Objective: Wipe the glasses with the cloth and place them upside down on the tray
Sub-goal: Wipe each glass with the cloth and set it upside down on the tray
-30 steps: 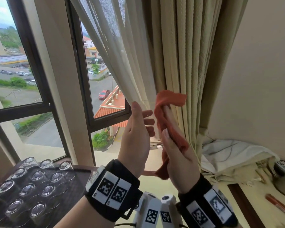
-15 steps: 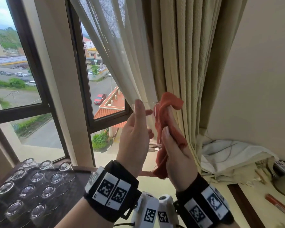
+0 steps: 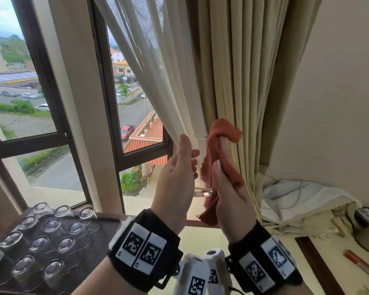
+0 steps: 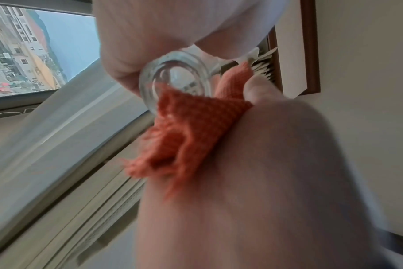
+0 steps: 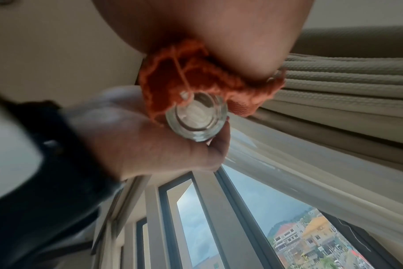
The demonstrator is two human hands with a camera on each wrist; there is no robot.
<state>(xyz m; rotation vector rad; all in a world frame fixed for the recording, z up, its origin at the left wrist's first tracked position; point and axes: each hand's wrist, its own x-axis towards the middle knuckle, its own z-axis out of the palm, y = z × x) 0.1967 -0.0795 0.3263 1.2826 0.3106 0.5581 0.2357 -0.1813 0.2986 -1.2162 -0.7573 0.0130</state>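
I hold a clear glass (image 3: 201, 190) upright in front of the curtain, and my left hand (image 3: 188, 154) grips its left side. The glass's thick base (image 4: 175, 76) faces the left wrist view. My right hand (image 3: 226, 184) grips an orange cloth (image 3: 222, 133) and presses it against the glass's right side, with a fold lying over the rim. In the right wrist view the cloth (image 5: 184, 80) lies along the glass (image 5: 196, 123). Several glasses (image 3: 51, 228) stand upside down on the dark tray (image 3: 107, 228) at the lower left.
A window and cream curtains (image 3: 232, 81) stand straight ahead, close behind the hands. A crumpled white sheet (image 3: 296, 194) lies on the ledge to the right. An orange pen (image 3: 362, 265) lies on the desk at the right edge.
The left fingers have shifted round the glass and show less past the thumb. The right hand and cloth have moved slightly along the glass. Both hands stay in the same place.
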